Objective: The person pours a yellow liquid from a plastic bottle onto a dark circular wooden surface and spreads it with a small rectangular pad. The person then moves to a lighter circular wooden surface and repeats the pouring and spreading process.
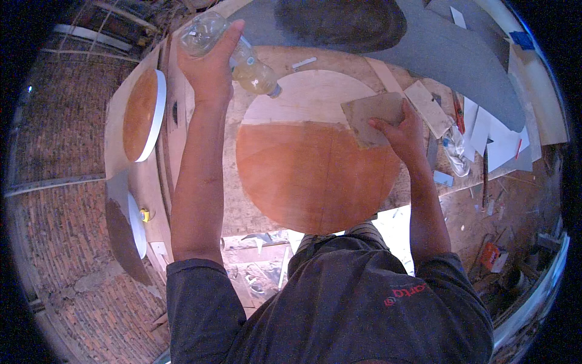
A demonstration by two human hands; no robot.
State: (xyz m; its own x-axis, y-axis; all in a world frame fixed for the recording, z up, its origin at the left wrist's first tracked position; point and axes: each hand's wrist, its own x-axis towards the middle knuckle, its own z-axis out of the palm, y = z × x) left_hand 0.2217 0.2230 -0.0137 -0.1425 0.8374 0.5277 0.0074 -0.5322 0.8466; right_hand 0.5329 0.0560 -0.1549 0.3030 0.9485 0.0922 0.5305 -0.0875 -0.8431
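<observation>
A round wooden board (pixel 318 176) lies in front of me, its near part orange-brown and its far part pale. My left hand (pixel 209 65) is wrapped round a clear plastic bottle (pixel 251 71) above the board's far left edge. The bottle tilts, neck down to the right, with yellowish liquid gathered toward the neck; whether any runs out I cannot tell. Over the board's right side, my right hand (pixel 403 130) grips a flat, squarish grey-brown piece (pixel 370 118), thumb on top. That piece overlaps the border between the two colours; its exact kind is unclear.
The board rests on a worn wooden table (pixel 273 57). A grey sheet (pixel 461 67) with a dark patch spans the far side. White offcuts (pixel 479 136) and a crumpled plastic bag (pixel 456 148) sit at right. At left are another round board (pixel 144 115) and a yellow tape measure (pixel 145 215).
</observation>
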